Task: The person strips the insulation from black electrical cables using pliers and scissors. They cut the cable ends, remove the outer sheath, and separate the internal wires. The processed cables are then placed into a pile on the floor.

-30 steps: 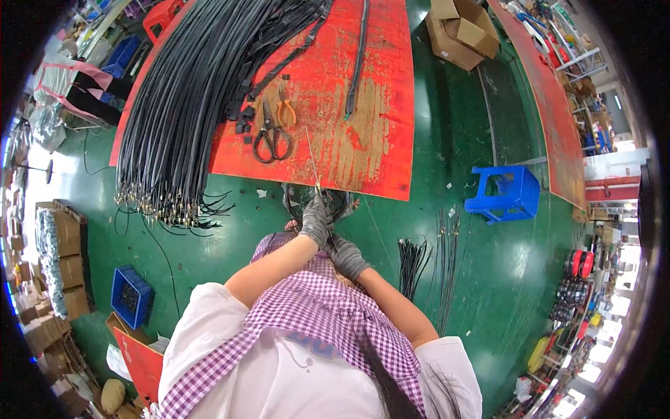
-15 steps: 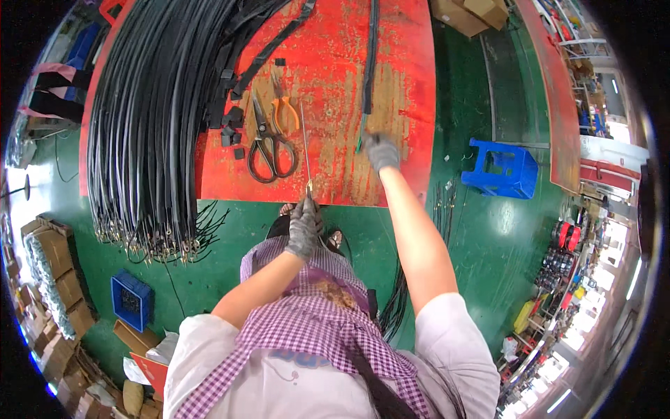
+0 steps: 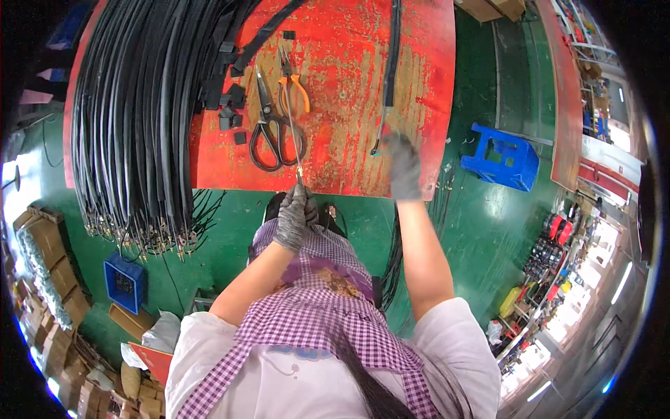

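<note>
My gloved left hand (image 3: 296, 218) is just off the table's near edge, its fingers closed on a thin cable with a brass-coloured tip (image 3: 300, 172). From that tip a slim metal rod (image 3: 292, 126) runs away from me, past black-handled scissors (image 3: 267, 133) and orange-handled pliers (image 3: 299, 92). At the right, my gloved right hand (image 3: 403, 171) is over the table, its fingers smeared by motion. Beside it, a thin stem with a greenish end (image 3: 377, 143) comes out of a long black sleeve (image 3: 393, 70). Whether that hand touches the stem is unclear.
A thick bundle of black cables (image 3: 132, 126) covers the left of the red, worn table (image 3: 342, 77). Small black pieces (image 3: 230, 115) lie near the scissors. A blue stool (image 3: 501, 157) stands on the green floor at right, a blue crate (image 3: 127, 283) at lower left.
My right hand has drawn back toward me across the table. The left hand keeps hold of the cable, and the rod now leans across the scissors and pliers. The whole view has shifted slightly.
</note>
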{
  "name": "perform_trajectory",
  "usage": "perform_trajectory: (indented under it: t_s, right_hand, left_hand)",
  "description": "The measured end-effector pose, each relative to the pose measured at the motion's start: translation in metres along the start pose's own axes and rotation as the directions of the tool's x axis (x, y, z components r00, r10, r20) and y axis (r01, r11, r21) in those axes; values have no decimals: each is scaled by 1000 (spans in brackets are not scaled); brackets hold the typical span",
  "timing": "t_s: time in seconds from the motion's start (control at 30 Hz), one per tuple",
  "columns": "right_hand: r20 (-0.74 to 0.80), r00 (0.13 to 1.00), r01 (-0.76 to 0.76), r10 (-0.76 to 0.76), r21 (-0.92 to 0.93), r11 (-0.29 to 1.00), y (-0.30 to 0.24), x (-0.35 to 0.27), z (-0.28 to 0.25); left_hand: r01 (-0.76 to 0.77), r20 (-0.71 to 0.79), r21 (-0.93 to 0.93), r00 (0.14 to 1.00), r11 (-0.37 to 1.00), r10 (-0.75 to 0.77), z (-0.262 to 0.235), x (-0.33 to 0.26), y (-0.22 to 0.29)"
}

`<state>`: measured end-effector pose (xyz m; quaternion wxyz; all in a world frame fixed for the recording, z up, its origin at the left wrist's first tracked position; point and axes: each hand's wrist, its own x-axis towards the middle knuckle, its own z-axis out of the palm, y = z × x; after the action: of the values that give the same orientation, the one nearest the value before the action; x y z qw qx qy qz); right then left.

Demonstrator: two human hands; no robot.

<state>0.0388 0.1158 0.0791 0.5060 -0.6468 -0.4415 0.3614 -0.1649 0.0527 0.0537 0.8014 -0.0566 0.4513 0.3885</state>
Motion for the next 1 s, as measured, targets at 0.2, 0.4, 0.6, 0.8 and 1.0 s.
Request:
perform_trajectory:
  t_s: [0.2,0.4,0.6,0.8,1.0]
  right_hand:
    - [821,533,844,-204,-501,191,-29,-157,-14]
    - [904,403,661,-141,-181,729,-33,-172,-45]
    - [726,625,-410,288,-9,912,-50,-121,-81]
    - [385,774,114,503,-866,487,-19,-78,-112]
    - [358,930,324,85,-905,276,21,-95,-96]
  left_hand:
    - [102,163,9,981,995,-102,-6,2,8]
    - [220,119,407,950,887,-290,46,19,-40]
    - [189,138,310,961,932,-241,84,35,-90]
    - [153,18,506,982,849,-187,91,39,-110]
    - [168,-85,537,986,827,-145,93,5,-121]
